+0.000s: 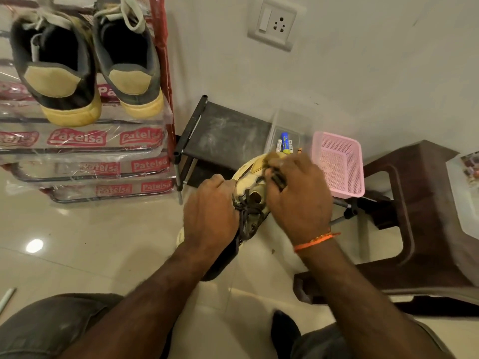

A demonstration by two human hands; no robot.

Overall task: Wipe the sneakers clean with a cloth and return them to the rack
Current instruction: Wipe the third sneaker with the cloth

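A cream and olive sneaker (251,169) with dark laces is held above the floor in the middle of the view, toe pointing away from me. My left hand (211,211) grips it around the laced middle. My right hand (298,193) presses a dark cloth (278,178) against the sneaker's toe side; the cloth is mostly hidden under the fingers. Two dark sneakers (54,71) (129,60) with yellow soles stand side by side on the top shelf of the plastic-wrapped rack (85,167) at upper left.
A low black shelf unit (223,136) stands behind the held sneaker, carrying a clear box with batteries (285,143) and a pink mesh basket (339,164). A brown plastic stool (414,203) is at right. A wall socket (272,25) sits above. My knees fill the bottom edge.
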